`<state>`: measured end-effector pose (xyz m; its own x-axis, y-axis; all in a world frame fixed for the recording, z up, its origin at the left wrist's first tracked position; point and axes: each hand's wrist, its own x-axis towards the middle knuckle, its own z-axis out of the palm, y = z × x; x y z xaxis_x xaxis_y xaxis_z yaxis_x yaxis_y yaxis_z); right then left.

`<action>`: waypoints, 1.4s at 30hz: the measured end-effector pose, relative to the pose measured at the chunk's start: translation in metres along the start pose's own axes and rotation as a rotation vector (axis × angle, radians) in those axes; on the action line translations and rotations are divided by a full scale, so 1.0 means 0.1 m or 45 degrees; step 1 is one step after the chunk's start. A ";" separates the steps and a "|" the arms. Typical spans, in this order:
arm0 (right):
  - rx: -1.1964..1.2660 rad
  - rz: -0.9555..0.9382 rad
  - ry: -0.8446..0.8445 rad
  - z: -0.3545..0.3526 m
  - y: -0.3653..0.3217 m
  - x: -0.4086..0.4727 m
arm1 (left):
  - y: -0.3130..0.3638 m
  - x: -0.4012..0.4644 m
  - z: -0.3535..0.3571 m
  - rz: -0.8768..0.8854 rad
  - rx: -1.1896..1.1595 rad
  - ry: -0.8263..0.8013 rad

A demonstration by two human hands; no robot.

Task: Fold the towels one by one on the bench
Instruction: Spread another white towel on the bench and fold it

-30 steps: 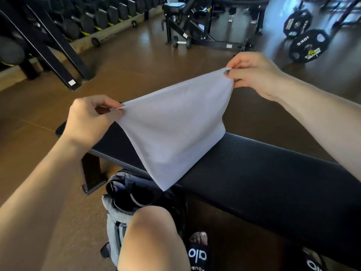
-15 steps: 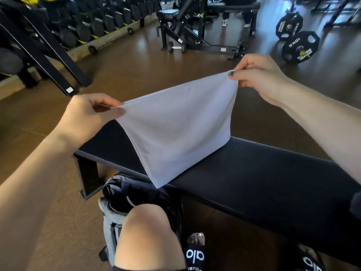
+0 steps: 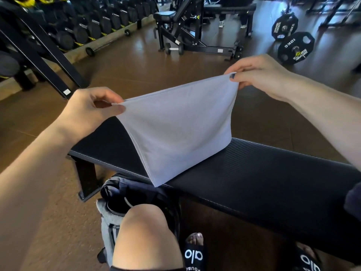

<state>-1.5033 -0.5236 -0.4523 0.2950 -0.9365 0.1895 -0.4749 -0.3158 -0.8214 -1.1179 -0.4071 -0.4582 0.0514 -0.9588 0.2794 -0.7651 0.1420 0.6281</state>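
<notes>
A white towel [image 3: 179, 132], doubled over, hangs stretched between my two hands above the black bench [image 3: 263, 173]. My left hand [image 3: 91, 110] pinches its left top corner between thumb and fingers. My right hand [image 3: 259, 75] pinches the right top corner, held higher and farther away. The towel's lower edge lies on the bench pad, and its lowest corner hangs just over the bench's near edge.
A grey and black bag [image 3: 125, 200] stands open on the floor under the bench's near edge, beside my knee [image 3: 144, 227]. Dumbbell racks [image 3: 88, 26] line the far left. An adjustable bench [image 3: 187, 30] and weight plates [image 3: 295, 47] stand on the brown floor beyond.
Both hands have lowered the towel toward the bench; its bottom edge now rests on the pad, where a second ago it hung in front of the bench.
</notes>
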 end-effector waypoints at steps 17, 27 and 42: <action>0.174 0.051 -0.053 -0.01 -0.05 -0.13 | -0.03 0.05 0.05 -0.006 0.034 0.066; 0.074 0.004 -0.093 -0.04 0.00 -0.19 | -0.10 0.12 0.06 0.076 0.097 0.044; -0.203 -0.088 0.276 -0.15 0.23 0.03 | 0.08 0.63 0.46 -0.042 0.167 0.159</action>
<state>-1.5258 -0.5356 -0.4623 0.1550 -0.9173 0.3667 -0.5896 -0.3837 -0.7107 -1.1501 -0.4775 -0.4691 0.1512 -0.9232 0.3532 -0.8385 0.0694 0.5405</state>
